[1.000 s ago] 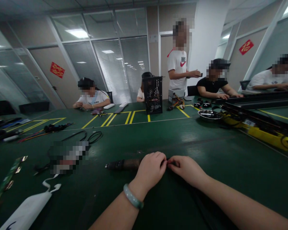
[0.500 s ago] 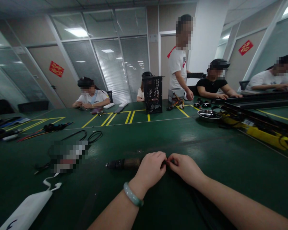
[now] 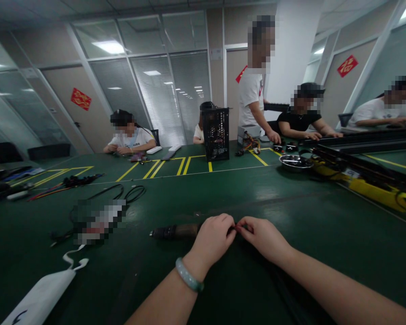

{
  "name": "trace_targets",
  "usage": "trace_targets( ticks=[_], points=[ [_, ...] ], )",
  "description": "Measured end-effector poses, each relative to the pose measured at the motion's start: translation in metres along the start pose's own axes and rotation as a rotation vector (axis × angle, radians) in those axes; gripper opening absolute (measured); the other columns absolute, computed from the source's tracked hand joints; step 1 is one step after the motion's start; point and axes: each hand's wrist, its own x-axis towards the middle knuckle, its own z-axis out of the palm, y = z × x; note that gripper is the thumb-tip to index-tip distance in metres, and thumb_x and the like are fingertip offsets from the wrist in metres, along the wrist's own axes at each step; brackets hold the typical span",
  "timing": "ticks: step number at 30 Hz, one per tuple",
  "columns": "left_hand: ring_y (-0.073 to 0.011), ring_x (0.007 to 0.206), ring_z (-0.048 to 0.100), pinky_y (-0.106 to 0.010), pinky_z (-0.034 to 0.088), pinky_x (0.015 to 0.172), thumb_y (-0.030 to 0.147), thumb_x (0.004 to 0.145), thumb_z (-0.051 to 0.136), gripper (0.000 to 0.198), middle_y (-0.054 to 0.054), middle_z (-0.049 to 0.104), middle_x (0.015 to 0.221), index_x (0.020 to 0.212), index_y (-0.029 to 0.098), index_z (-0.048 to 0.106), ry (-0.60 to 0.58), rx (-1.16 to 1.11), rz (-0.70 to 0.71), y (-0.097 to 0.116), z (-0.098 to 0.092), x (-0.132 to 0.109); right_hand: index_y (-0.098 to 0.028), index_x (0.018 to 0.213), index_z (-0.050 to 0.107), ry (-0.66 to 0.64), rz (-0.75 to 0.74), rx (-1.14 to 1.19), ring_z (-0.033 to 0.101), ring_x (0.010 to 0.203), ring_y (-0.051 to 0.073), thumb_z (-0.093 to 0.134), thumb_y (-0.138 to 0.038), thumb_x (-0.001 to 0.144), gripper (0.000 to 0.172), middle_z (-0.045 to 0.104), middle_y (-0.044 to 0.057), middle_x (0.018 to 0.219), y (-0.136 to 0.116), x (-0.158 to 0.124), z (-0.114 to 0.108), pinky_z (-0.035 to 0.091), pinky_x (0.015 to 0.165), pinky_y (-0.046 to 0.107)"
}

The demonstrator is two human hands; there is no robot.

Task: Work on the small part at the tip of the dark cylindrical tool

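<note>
A dark, cylindrical tool [image 3: 181,231] lies on the green table [image 3: 257,189], its metal tip pointing left. My left hand [image 3: 216,234], with a pale green bangle on the wrist, is over the tool's right end, fingers wrapped round it. Right beside it, my right hand [image 3: 260,234] pinches with thumb and index finger at something small and reddish at the tool's end, too small to make out. The fingertips of both hands nearly meet. A dark cable runs under my right forearm.
Left of my hands lie a power strip [image 3: 103,223] with cables and a white pouch [image 3: 37,300]. Further back are a black computer case [image 3: 217,134], a metal bowl [image 3: 295,163] and dark parts on yellow [image 3: 375,187]. Several people are round the table.
The standing person's hand has moved right and down towards small parts on the table. My hands have hardly moved.
</note>
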Motion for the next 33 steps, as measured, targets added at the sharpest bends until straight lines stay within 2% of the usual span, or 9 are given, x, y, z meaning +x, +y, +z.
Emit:
trace_targets(
  ticks=[9,17,21,24,33],
  points=[
    [-0.0184,0.093,0.057,-0.031,0.044,0.085,0.015,0.085,0.060,0.021,0.001,0.060,0.101,0.103,0.024,0.056,-0.001,0.002,0.039,0.0002,-0.0027,0.0005,-0.023,0.093,0.068,0.004,-0.002,-0.047,0.058,0.062,0.015,0.050,-0.032,0.091,0.020,0.066,0.000,0.070,-0.0005,0.0016,0.0044,0.032,0.053,0.024],
    [-0.0185,0.093,0.057,-0.031,0.045,0.085,0.017,0.087,0.058,0.017,0.000,0.060,0.103,0.102,0.023,0.056,0.023,0.011,0.029,0.0010,-0.0025,-0.0016,-0.025,0.094,0.068,0.015,-0.011,-0.093,0.062,0.068,0.016,0.048,-0.032,0.093,0.021,0.070,0.000,0.078,-0.0028,0.0010,0.0043,0.034,0.056,0.024],
    [-0.0189,0.093,0.057,-0.031,0.045,0.085,0.020,0.088,0.059,0.011,-0.001,0.059,0.103,0.098,0.022,0.056,-0.009,0.028,0.012,0.0004,-0.0025,-0.0008,-0.025,0.094,0.068,-0.013,-0.025,-0.107,0.064,0.072,0.017,0.049,-0.032,0.093,0.020,0.071,0.000,0.082,-0.0011,0.0012,0.0040,0.035,0.058,0.024],
    [-0.0192,0.095,0.057,-0.031,0.044,0.086,0.017,0.086,0.059,0.016,-0.001,0.059,0.104,0.100,0.022,0.055,-0.037,0.054,0.020,0.0006,-0.0032,0.0002,-0.024,0.092,0.066,0.004,-0.036,-0.157,0.064,0.072,0.018,0.048,-0.031,0.094,0.019,0.071,0.001,0.081,-0.0002,0.0022,0.0068,0.034,0.059,0.025],
    [-0.0187,0.088,0.058,-0.031,0.042,0.078,0.018,0.089,0.054,0.008,0.000,0.060,0.092,0.096,0.022,0.053,-0.120,0.124,0.016,0.0076,-0.0092,-0.0017,-0.021,0.089,0.061,-0.003,-0.092,-0.217,0.063,0.069,0.017,0.049,-0.027,0.093,0.015,0.069,0.001,0.080,-0.0022,-0.0013,0.0066,0.035,0.059,0.026]
  ],
)
